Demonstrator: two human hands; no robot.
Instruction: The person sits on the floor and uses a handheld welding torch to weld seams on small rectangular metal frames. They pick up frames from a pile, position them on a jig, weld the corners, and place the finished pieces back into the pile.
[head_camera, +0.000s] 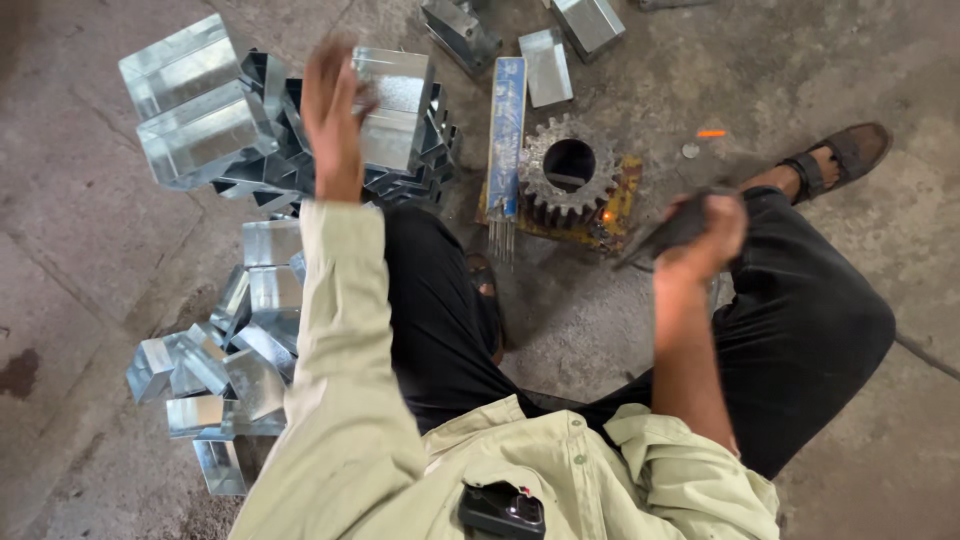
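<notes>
Seated on a grey concrete floor (800, 60), a person grips a dark, tapered metal tool (668, 232) in the right hand (705, 235), fingers clamped around it, its long axis slanting down-left. Farther out, the left hand (330, 115) presses against a shiny folded sheet-metal box (395, 105) atop the stack, fingers spread; the motion-blurred left hand is nearer that box. A rusty toothed gear wheel (568, 172) lies between both hands.
</notes>
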